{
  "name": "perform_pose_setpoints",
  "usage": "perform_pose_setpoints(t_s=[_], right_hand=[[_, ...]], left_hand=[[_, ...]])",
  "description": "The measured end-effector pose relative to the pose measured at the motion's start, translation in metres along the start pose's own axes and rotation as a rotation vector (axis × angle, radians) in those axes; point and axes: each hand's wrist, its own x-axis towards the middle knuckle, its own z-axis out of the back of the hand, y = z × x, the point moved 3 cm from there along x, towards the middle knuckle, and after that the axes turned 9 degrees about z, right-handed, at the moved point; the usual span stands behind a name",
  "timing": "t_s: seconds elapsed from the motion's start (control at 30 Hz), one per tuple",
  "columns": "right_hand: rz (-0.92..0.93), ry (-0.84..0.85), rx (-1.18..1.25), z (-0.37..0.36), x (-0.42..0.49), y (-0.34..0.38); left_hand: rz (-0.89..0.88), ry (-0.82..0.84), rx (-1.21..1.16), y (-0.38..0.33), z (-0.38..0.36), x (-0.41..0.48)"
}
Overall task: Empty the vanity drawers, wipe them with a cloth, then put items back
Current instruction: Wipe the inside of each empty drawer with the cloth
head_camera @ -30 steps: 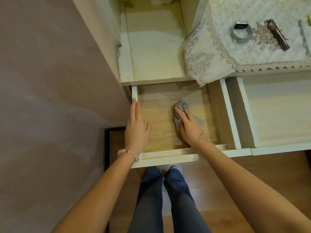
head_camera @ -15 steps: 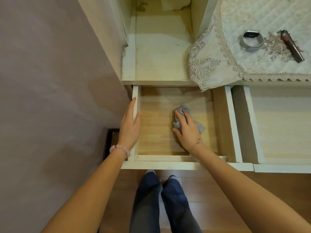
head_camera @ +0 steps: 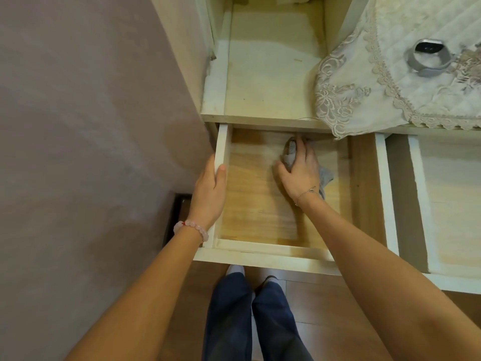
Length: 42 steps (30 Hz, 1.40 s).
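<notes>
Two drawers stand pulled out of a pale wooden vanity in the single head view, seen from above. Inside the left drawer point(head_camera: 263, 254), whose bare wood floor shows grain, the right hand point(head_camera: 299, 169) presses a crumpled grey cloth point(head_camera: 324, 175) down against the floor near the drawer's back edge, partly in the shadow under the vanity surface point(head_camera: 263, 87). Its fingers point(head_camera: 303, 148) are curled over the cloth, gripping it; a bit of the cloth pokes out ahead of the fingertips and more trails out to the right of the wrist. A thin chain bracelet point(head_camera: 307, 192) circles that wrist.

The left hand point(head_camera: 209, 190) rests on the left side wall of the same drawer, thumb on the inner side and the other fingers wrapped over the outer face, closed on the wall. A pink bead bracelet point(head_camera: 191, 229) sits on that wrist.

The right drawer point(head_camera: 447, 276) is open beside the first, its pale floor bare in the part that shows.

On top of the vanity, at upper right, a quilted lace-edged cover point(head_camera: 364, 82) hangs a corner over the front edge, just above the left drawer. A grey wristband with a dark oval face point(head_camera: 426, 57) lies on the cover.

Below the drawer front, legs in blue jeans point(head_camera: 250, 316) stand on a wood floor. A plain mauve wall point(head_camera: 78, 126) fills the left side.
</notes>
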Motion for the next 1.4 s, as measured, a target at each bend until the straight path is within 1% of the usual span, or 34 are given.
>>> perform_pose_setpoints(t_s=[0.1, 0.23, 0.3, 0.43, 0.53, 0.7, 0.8, 0.93, 1.03, 1.13, 1.23, 1.3, 1.4], right_hand=[[0.050, 0.011, 0.022, -0.005, 0.003, 0.001], [0.236, 0.060, 0.038, -0.013, 0.012, 0.012], [0.300, 0.092, 0.048, -0.020, 0.017, 0.022], [0.351, 0.162, 0.084, -0.039, 0.030, 0.046], [0.384, 0.151, 0.087, -0.047, 0.035, 0.057], [0.455, 0.182, 0.081, -0.051, 0.032, 0.058], [0.455, 0.194, 0.078, -0.050, 0.034, 0.057], [0.495, 0.178, 0.011, -0.047, 0.031, 0.054], [0.442, 0.133, 0.024, -0.032, 0.027, 0.040], [0.348, 0.060, -0.005, -0.003, 0.023, 0.003], [0.149, -0.035, -0.081, 0.029, 0.013, -0.040], [0.057, -0.087, -0.085, 0.042, 0.006, -0.058], [0.026, -0.075, -0.089, 0.044, 0.003, -0.062]], left_hand=[[-0.004, -0.002, -0.025, 0.000, 0.001, 0.001], [-0.013, 0.013, -0.069, -0.001, 0.001, 0.000], [-0.012, 0.006, -0.081, -0.001, 0.002, 0.000], [-0.017, -0.012, -0.073, -0.001, 0.002, 0.001], [-0.029, -0.020, -0.062, -0.001, 0.002, 0.000], [-0.016, -0.025, -0.028, 0.001, 0.002, 0.002], [-0.021, -0.024, -0.016, -0.001, 0.002, 0.000], [-0.019, -0.032, 0.007, -0.002, 0.003, 0.000], [-0.002, -0.028, 0.028, -0.003, 0.004, -0.001], [0.013, -0.034, 0.027, -0.003, 0.003, -0.001], [0.023, -0.034, 0.026, -0.003, 0.003, -0.001], [0.023, -0.029, 0.030, -0.004, 0.003, -0.002], [0.018, -0.028, 0.034, -0.005, 0.003, -0.002]])
